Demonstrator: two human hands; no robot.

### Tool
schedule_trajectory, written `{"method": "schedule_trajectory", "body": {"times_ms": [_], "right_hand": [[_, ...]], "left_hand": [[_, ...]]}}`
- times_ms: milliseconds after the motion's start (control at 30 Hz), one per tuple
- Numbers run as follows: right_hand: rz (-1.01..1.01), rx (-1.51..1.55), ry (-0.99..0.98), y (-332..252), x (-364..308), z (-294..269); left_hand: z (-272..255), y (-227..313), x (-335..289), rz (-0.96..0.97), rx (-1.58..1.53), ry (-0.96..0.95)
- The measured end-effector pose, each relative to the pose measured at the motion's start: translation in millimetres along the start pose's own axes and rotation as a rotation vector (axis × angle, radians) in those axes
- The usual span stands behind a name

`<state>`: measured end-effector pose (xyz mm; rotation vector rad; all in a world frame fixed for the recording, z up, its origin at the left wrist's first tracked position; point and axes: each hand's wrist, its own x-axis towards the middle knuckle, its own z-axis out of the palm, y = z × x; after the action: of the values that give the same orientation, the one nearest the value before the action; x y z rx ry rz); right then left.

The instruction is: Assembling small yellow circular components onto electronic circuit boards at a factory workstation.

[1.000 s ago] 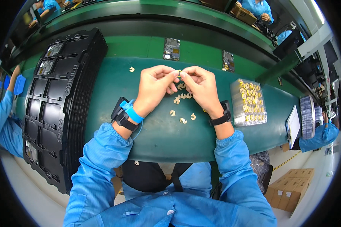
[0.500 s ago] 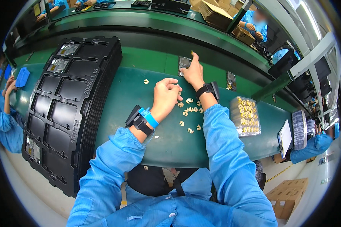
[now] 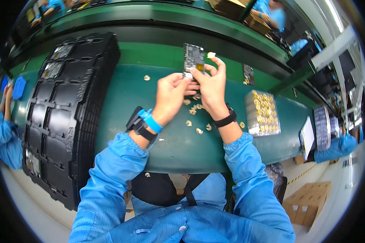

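Both hands meet at a small dark circuit board (image 3: 194,54), raised upright above the far edge of the green table. My right hand (image 3: 213,87) grips its lower right part with the thumb. At that hand's raised index fingertip sits a small round yellow-and-white piece (image 3: 211,55). My left hand (image 3: 171,95) has its fingers closed at the board's lower end, where a small whitish bit (image 3: 188,75) shows at the fingertips. Below the hands, several cream C-shaped pieces (image 3: 199,131) lie scattered on the table (image 3: 178,150).
At left stands a tall stack of black trays (image 3: 54,93) with boards in some pockets. A clear box (image 3: 263,115) of yellow pieces is at right. Another board (image 3: 248,75) lies on the green strip behind. A clipboard (image 3: 307,135) rests at the right edge; co-workers sit around.
The board has come up off the green strip in my right hand. My left hand has moved from beside the scattered pieces to the board's lower end. The whole view has shifted slightly.
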<state>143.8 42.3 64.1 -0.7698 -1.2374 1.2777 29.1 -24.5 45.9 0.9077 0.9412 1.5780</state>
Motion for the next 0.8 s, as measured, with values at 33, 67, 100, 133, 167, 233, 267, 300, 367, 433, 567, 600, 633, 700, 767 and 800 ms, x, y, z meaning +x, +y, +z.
{"method": "schedule_trajectory", "body": {"times_ms": [33, 67, 100, 133, 167, 233, 267, 300, 367, 433, 567, 600, 633, 700, 767, 800], "right_hand": [[-0.027, -0.018, -0.020, 0.0, -1.1, -1.5], [-0.038, -0.063, -0.051, -3.6, -4.6, -6.8], [-0.063, -0.114, -0.062, -6.0, -4.6, -13.9], [-0.069, -0.164, -0.029, -9.6, -5.6, -21.1], [-0.074, -0.213, 0.003, -13.4, -6.8, -27.6], [-0.075, -0.155, 0.004, -18.2, -8.8, -39.7], [-0.078, -0.097, -0.005, -20.2, -8.0, -44.0], [-0.066, -0.092, 0.004, -21.5, -9.1, -44.6], [-0.125, 0.047, -0.044, -22.9, -10.1, -40.8], [-0.132, 0.101, -0.043, -22.4, -12.3, -40.3], [-0.134, 0.018, -0.012, -22.8, -14.0, -41.8], [-0.148, -0.055, 0.017, -22.7, -14.7, -40.4], [-0.144, -0.051, 0.015, -19.7, -11.5, -45.1], [-0.557, -0.627, 0.114, -17.7, -1.9, -56.7], [-0.590, -0.555, 0.128, -23.5, -6.0, -54.5], [-0.375, -0.288, -0.026, -26.8, -13.7, -49.0]], "left_hand": [[-2.6, 1.5, -1.5, 0.004, -0.014, -0.004], [-3.6, 3.0, -4.5, 0.004, -0.014, -0.019], [-2.0, 3.0, -4.5, -0.004, -0.002, -0.032], [-1.3, 1.7, -4.4, -0.013, -0.005, -0.040], [-0.5, 0.2, -4.1, -0.022, -0.007, -0.045], [3.7, -0.9, -3.7, -0.036, 0.013, -0.068], [5.4, -0.5, -2.6, -0.042, 0.030, -0.084], [5.1, 1.3, -4.5, -0.057, 0.036, -0.084], [3.0, 5.4, -7.9, -0.020, 0.034, -0.108], [3.6, 2.5, -7.2, 0.024, -0.011, -0.076], [4.1, 1.2, -5.4, 0.028, -0.010, -0.044], [3.1, 2.3, -5.9, 0.031, 0.004, -0.030], [2.2, 2.8, -5.8, 0.029, 0.007, -0.026], [0.8, 3.0, -4.3, 0.058, 0.035, -0.010], [1.8, 3.0, -3.9, 0.064, 0.043, -0.002], [2.4, 4.7, -5.6, 0.062, 0.066, 0.003]]}}
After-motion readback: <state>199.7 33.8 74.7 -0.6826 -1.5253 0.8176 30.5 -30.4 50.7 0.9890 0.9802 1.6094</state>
